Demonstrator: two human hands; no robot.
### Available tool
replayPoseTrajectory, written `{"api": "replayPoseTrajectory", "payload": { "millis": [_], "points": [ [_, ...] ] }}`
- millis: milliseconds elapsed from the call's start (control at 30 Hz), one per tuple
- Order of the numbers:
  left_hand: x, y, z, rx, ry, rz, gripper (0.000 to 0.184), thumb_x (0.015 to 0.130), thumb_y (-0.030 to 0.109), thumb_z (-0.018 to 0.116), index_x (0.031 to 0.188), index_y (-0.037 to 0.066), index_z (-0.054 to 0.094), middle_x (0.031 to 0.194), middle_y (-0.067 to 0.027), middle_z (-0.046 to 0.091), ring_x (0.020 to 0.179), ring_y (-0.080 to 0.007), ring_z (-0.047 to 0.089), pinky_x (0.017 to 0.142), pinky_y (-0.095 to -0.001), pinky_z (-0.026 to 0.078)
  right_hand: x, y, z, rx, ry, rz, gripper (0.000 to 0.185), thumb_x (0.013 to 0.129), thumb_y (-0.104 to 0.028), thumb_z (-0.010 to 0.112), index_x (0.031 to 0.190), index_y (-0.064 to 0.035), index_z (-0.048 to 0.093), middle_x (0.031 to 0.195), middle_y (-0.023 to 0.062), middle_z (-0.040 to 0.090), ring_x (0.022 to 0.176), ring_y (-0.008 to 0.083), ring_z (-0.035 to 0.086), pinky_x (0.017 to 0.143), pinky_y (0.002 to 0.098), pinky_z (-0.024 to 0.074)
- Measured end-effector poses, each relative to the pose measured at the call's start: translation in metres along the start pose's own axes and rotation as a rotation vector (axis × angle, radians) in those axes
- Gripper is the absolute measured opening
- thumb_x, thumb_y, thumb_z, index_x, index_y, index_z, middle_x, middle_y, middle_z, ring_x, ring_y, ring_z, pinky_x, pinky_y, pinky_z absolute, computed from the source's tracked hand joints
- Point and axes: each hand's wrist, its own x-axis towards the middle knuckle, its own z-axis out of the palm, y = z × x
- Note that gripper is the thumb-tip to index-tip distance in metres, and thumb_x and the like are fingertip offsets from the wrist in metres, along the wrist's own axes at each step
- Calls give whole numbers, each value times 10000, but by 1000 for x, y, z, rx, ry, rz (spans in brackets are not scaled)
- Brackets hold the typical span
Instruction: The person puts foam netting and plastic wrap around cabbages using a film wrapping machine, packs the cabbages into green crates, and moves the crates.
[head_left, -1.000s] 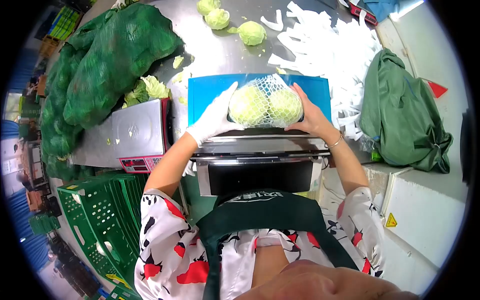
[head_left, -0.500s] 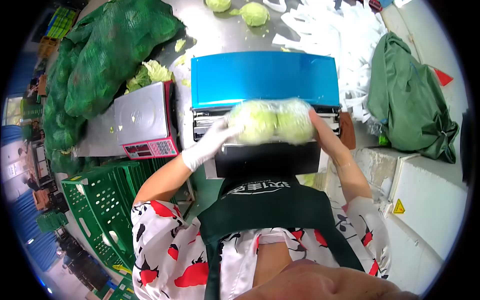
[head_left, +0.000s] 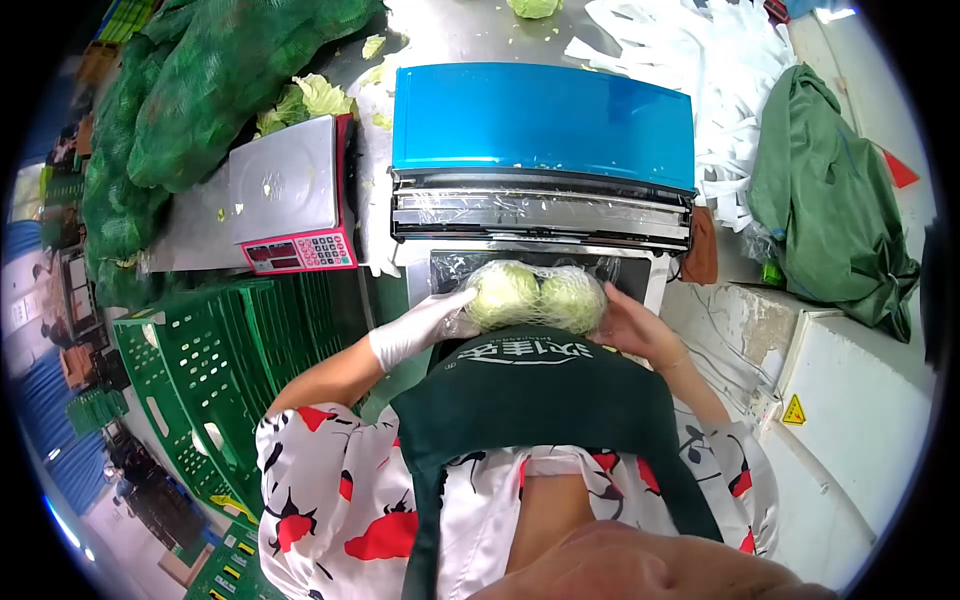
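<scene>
Two pale green cabbages (head_left: 535,297) in white netting and clear film lie side by side, low in front of the dark apron. My left hand (head_left: 432,325), in a white glove, is closed on their left end. Bare, my right hand (head_left: 632,325) grips the right end, its fingers partly behind the film. Just beyond them is the wrapping machine (head_left: 540,215), with a blue cover (head_left: 540,120) and a metal front. Clear film stretches over the dark plate between the machine and the cabbages.
Left of the machine stands a scale (head_left: 285,185) with a red keypad. Green net sacks (head_left: 215,100) and loose leaves (head_left: 320,97) lie behind it. Green crates (head_left: 215,380) stand lower left. White netting strips (head_left: 700,70) and a green cloth bag (head_left: 820,200) are at right.
Both hands have brought the netted cabbages from over the blue cover back toward the apron, and clear film now covers them. The view has shifted, showing more of the machine's front.
</scene>
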Motion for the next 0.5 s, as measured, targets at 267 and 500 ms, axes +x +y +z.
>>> {"api": "replayPoseTrajectory", "payload": {
  "millis": [267,500],
  "points": [
    [-24,-29,-5,880,556,820,334,986,78,544,1317,97,574,776,-94,682,654,-126,653,651,-285,554,-10,65,4,-555,797,-526,240,980,-292,588,918,-64,637,620,-15,580,548,84,513,517,261,396],
    [-2,-41,-44,255,406,311,269,1027,208,502,1193,64,657,614,74,472,494,-15,369,435,-188,292,-1,87,-46,-332,813,-160,316,967,-328,617,800,-60,633,502,-59,411,438,35,366,425,225,249]
  ]
}}
